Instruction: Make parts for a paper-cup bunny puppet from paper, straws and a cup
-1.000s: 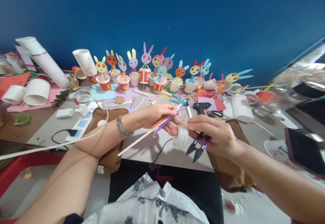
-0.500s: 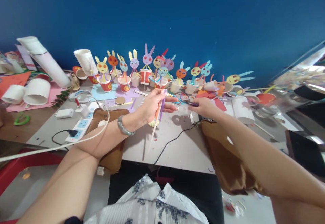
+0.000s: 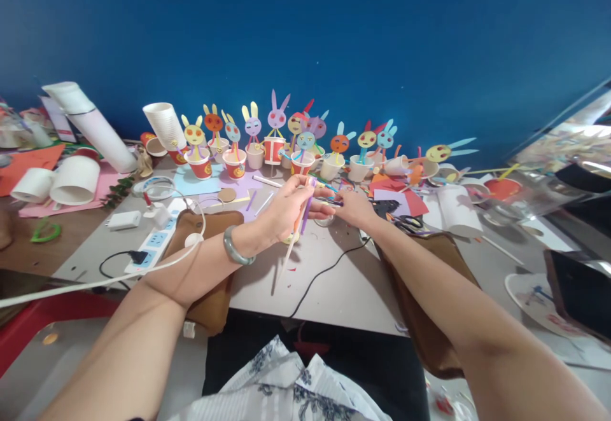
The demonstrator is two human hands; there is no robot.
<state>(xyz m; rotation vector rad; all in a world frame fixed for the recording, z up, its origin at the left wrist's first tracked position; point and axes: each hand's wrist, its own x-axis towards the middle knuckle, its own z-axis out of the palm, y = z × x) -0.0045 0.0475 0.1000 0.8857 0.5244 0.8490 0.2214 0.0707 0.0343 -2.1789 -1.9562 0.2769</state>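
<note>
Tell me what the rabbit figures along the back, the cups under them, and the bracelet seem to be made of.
Rabbit figures: flat coloured paper or thin card, matte, with cut-out ears.
Cups: likely disposable paper cups, red-printed or plain white, thin rolled rims.
Bracelet on the left wrist: smooth, glossy grey-green ring, perhaps jade, stone or glass; the look leaves it open.

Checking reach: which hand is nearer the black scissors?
Right. The right hand is just left of the black scissors; the left hand, holding sticks, is farther left beyond it.

Two hands — left hand [image 3: 286, 208], right hand [image 3: 353, 208]; two brown cushions [image 3: 210, 230]; one power strip [image 3: 153, 243].
</note>
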